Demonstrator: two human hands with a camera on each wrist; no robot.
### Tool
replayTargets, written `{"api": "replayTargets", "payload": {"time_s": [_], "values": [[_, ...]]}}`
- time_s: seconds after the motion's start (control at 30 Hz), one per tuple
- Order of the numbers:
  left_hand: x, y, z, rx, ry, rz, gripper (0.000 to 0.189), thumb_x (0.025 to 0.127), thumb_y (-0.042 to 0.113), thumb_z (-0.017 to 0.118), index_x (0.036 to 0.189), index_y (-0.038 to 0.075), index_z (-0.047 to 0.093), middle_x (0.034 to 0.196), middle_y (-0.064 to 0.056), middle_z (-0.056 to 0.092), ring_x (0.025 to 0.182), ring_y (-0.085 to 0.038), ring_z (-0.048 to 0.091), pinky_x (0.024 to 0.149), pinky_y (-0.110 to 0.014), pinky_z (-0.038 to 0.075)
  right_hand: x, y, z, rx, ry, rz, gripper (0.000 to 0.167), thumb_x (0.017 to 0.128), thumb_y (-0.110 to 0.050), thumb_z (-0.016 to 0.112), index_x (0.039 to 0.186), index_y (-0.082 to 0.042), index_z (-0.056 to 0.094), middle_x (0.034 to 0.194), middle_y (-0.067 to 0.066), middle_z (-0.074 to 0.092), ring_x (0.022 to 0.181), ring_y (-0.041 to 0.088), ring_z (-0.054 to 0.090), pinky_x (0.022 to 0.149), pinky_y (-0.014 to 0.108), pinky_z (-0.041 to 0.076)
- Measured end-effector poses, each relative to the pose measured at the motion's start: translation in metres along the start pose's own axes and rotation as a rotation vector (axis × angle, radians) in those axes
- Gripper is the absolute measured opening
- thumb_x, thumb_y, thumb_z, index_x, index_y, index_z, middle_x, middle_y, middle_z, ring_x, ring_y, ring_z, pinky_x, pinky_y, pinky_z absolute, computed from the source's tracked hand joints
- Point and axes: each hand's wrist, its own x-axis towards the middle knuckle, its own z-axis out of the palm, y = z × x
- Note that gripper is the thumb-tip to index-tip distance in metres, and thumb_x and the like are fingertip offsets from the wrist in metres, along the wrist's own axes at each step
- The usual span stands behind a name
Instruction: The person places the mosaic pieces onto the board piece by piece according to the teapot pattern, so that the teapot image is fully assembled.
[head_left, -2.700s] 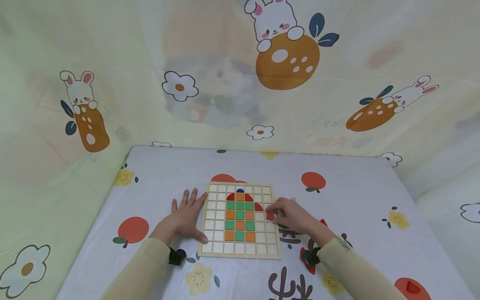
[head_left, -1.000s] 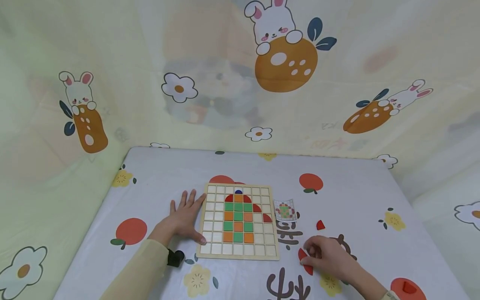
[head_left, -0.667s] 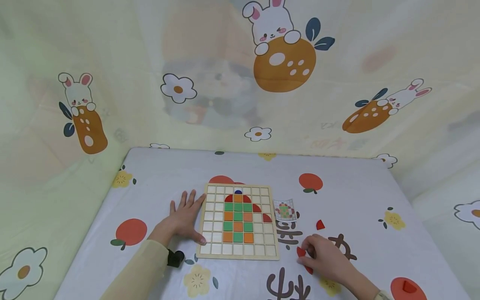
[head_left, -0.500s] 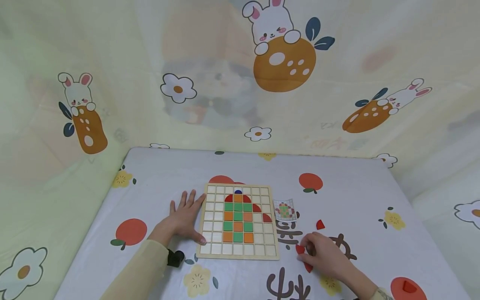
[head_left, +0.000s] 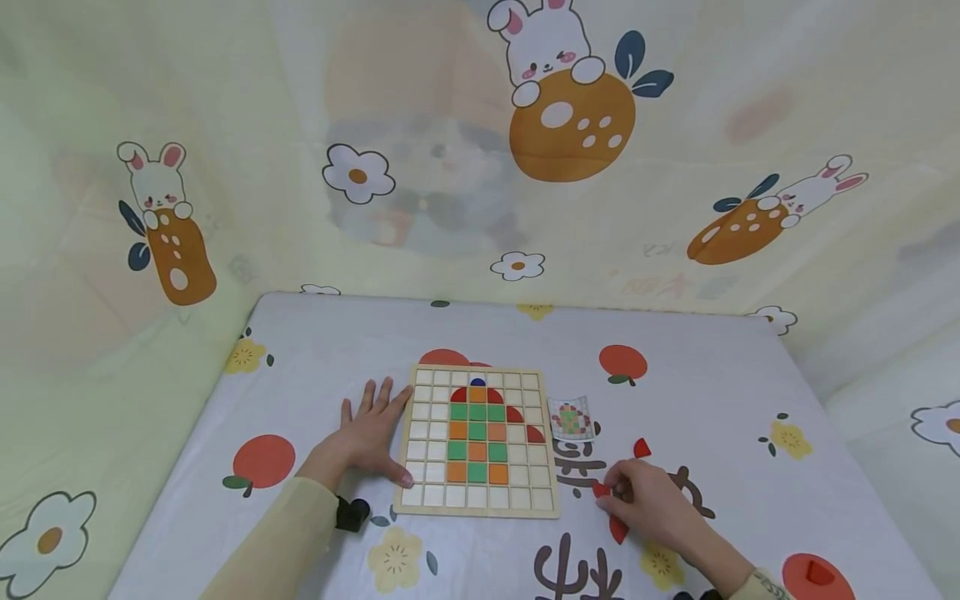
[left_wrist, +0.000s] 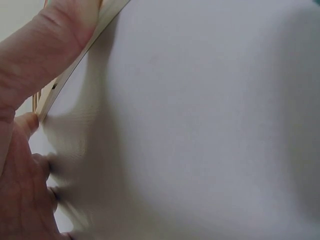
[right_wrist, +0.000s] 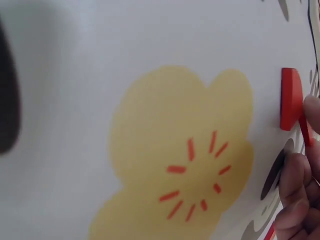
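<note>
My left hand (head_left: 367, 437) lies spread along the left edge of a wooden grid board (head_left: 444, 497), thumb and fingertips touching its frame. In the left wrist view the thumb (left_wrist: 55, 42) rests over the board's rim. Green, orange and red tiles and a blue half-disc (head_left: 477, 382) fill a tower shape in the grid. Right of the board, my right hand (head_left: 652, 500) pinches a small red quarter-round tile (head_left: 601, 490) between thumb and forefinger. Just below it another red tile (head_left: 618, 529) lies on the cloth; the right wrist view shows this red tile (right_wrist: 289, 99) close to the fingertips.
A small printed pattern card (head_left: 572, 419) lies against the board's right side. One loose red tile (head_left: 642, 447) sits beyond my right hand, and another red tile (head_left: 819, 572) lies on a printed apple near the right front. Patterned cloth (head_left: 337, 333) covers the table.
My right hand has left a red tile in the board's right part, moved right to the loose tiles, and now pinches one, drifting slightly away from the table's front. The left hand stays put.
</note>
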Motion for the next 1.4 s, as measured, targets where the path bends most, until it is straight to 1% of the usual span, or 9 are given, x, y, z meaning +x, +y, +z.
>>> {"api": "replayTargets", "payload": {"time_s": [0.1,0.23,0.37,0.53,0.67,0.8,0.9,1.2,1.4], "values": [[0.0,0.0,0.0,0.001,0.003,-0.001,0.135,0.061,0.047,0.096,0.165,0.017,0.016,0.173,-0.02,0.001,0.158,-0.047,-0.008,0.119,-0.077,-0.003,0.0,-0.001,0.0,0.021,0.018,0.008,0.021,0.082,-0.014,0.084,0.087,-0.012,0.064,0.073,-0.002,0.056,0.069,0.014,0.049,0.058,0.022,0.04],[0.001,0.0,0.0,0.002,0.004,-0.002,0.135,0.061,0.047,0.096,0.165,0.017,0.016,0.173,-0.019,0.001,0.158,-0.047,-0.008,0.119,-0.077,-0.003,0.0,-0.002,0.0,0.022,0.035,0.01,0.021,0.084,-0.009,0.08,0.089,-0.011,0.06,0.072,0.0,0.054,0.068,0.014,0.049,0.057,0.023,0.04],[0.0,0.0,0.0,-0.002,0.004,0.0,0.135,0.061,0.047,0.096,0.165,0.017,0.016,0.173,-0.019,0.001,0.158,-0.047,-0.008,0.119,-0.076,-0.003,0.0,-0.003,0.002,0.03,0.021,0.01,0.023,0.085,-0.011,0.082,0.091,-0.011,0.06,0.072,0.0,0.054,0.067,0.014,0.048,0.056,0.022,0.039],[0.0,0.0,0.0,-0.005,0.007,0.002,0.135,0.061,0.046,0.096,0.165,0.017,0.017,0.173,-0.019,0.001,0.158,-0.047,-0.008,0.119,-0.076,-0.003,-0.001,-0.006,0.003,0.071,-0.003,0.003,0.029,0.08,-0.016,0.088,0.091,-0.012,0.061,0.074,-0.001,0.054,0.068,0.013,0.049,0.056,0.022,0.039],[-0.001,0.0,0.0,-0.006,0.007,0.002,0.134,0.061,0.045,0.096,0.165,0.017,0.017,0.173,-0.019,0.001,0.158,-0.047,-0.008,0.119,-0.077,-0.003,-0.002,-0.006,0.002,0.092,-0.027,-0.01,0.034,0.078,-0.018,0.09,0.098,-0.011,0.063,0.073,-0.001,0.054,0.067,0.013,0.049,0.056,0.021,0.04],[-0.001,0.001,-0.001,-0.01,0.007,0.003,0.134,0.061,0.044,0.096,0.165,0.017,0.017,0.173,-0.019,0.001,0.158,-0.047,-0.007,0.119,-0.077,-0.003,-0.001,-0.004,0.001,0.094,-0.057,-0.021,0.038,0.079,-0.013,0.088,0.11,-0.011,0.066,0.074,-0.002,0.054,0.067,0.013,0.05,0.057,0.021,0.04],[-0.002,0.002,-0.001,-0.01,0.011,0.007,0.133,0.062,0.044,0.096,0.165,0.017,0.017,0.173,-0.019,0.002,0.158,-0.047,-0.007,0.119,-0.077,-0.003,0.0,-0.001,0.0,0.105,-0.081,-0.027,0.041,0.08,-0.01,0.086,0.116,-0.012,0.068,0.076,-0.002,0.055,0.068,0.013,0.05,0.058,0.021,0.041],[0.0,0.0,0.0,0.0,0.016,0.011,0.135,0.061,0.046,0.097,0.165,0.017,0.017,0.173,-0.02,0.002,0.158,-0.047,-0.007,0.119,-0.077,-0.003,0.001,0.005,-0.001,0.12,-0.108,-0.075,0.033,0.082,-0.01,0.085,0.111,-0.013,0.069,0.076,-0.003,0.054,0.067,0.011,0.049,0.058,0.021,0.04],[-0.001,0.001,-0.001,-0.006,0.012,0.011,0.135,0.061,0.046,0.097,0.165,0.016,0.017,0.173,-0.02,0.002,0.158,-0.048,-0.007,0.119,-0.077,-0.003,0.0,-0.001,-0.002,0.134,-0.073,-0.051,0.033,0.081,-0.013,0.086,0.11,-0.012,0.07,0.076,-0.003,0.055,0.07,0.012,0.05,0.058,0.02,0.041]]}}
